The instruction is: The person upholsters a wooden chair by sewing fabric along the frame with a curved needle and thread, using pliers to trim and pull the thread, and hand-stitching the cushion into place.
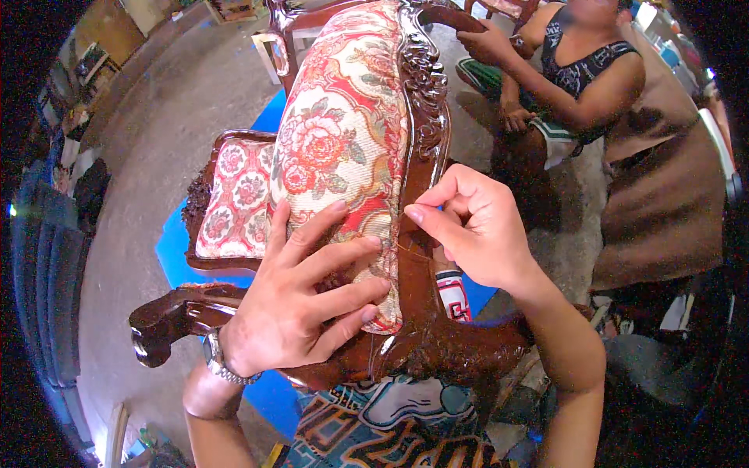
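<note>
A padded chair back [312, 148] in red and cream floral fabric fills the middle of the view, set in a glossy dark carved wooden frame [427, 101]. My left hand [300, 292] lies spread over the lower part of the padding, fingertips near its piped right edge. Just beyond that edge, my right hand [472, 226] has thumb and index finger pinched together beside the wood. Whatever sits in the pinch is too small to make out. Below these fingertips a thin orange-brown strand [413, 251] shows against the frame.
A matching floral seat [236, 195] lies beyond, over a blue sheet [175, 253]. A curved wooden arm [183, 312] juts out at left. Another person [577, 78] sits at upper right, one hand by the frame. Brown cloth [663, 210] hangs at right; dark blue stacked material [47, 273] stands at left.
</note>
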Tool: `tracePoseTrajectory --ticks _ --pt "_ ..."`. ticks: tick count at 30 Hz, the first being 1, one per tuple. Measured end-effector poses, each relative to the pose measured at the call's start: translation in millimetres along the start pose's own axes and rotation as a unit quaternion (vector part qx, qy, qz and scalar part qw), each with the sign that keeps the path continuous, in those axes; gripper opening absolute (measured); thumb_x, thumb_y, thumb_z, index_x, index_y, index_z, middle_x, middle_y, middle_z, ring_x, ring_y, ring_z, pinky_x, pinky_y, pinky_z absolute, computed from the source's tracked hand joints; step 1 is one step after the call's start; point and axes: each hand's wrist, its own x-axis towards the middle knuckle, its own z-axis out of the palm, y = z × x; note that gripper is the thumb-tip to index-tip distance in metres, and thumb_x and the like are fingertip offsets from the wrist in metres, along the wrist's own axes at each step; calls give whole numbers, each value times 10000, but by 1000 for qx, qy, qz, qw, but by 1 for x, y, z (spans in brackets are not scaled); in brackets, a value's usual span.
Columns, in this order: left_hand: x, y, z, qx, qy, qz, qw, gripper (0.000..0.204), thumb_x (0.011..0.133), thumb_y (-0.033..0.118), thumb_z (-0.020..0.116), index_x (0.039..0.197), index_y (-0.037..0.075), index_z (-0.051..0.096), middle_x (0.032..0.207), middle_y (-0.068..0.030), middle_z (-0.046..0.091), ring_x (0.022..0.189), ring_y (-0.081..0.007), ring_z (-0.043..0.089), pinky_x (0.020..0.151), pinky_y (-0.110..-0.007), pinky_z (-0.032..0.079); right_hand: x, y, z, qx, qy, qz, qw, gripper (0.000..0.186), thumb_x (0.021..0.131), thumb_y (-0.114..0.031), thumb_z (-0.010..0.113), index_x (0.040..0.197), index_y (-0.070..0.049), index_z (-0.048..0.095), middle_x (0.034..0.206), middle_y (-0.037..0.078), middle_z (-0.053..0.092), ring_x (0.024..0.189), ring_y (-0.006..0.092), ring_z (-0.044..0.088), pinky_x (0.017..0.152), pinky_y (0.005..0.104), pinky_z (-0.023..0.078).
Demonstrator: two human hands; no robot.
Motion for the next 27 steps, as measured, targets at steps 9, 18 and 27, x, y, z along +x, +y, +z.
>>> tracePoseTrajectory --ticks 9,18,27 --pt "1 -2 0 -7 -1 -1 1000 272 735 227 713 1007 223 714 1239 -61 567 1297 -383 365 1103 -587 94 1 5 6 -7 -5 -62 998 117 860 -7 626 808 -31 524 559 -47 507 494 -21 416 441 174 279" --pt "2 -2 0 0 -2 0 1000 273 736 242 712 1008 222 714 1241 -53 570 1296 -384 368 1108 -577 98 2 8 4 -38 -13 -61 997 127 854 29 615 785 -16 519 590 -29 527 534 -22 431 462 174 295" --pt "4 -2 0 4 1 1 1000 257 735 235 709 992 224 717 1240 -56 570 1297 -383 370 1109 -574 108 9 -2 0 6 -60 -12 998 110 857 -1 622 795 -22 533 581 -26 534 511 -6 448 445 179 308"
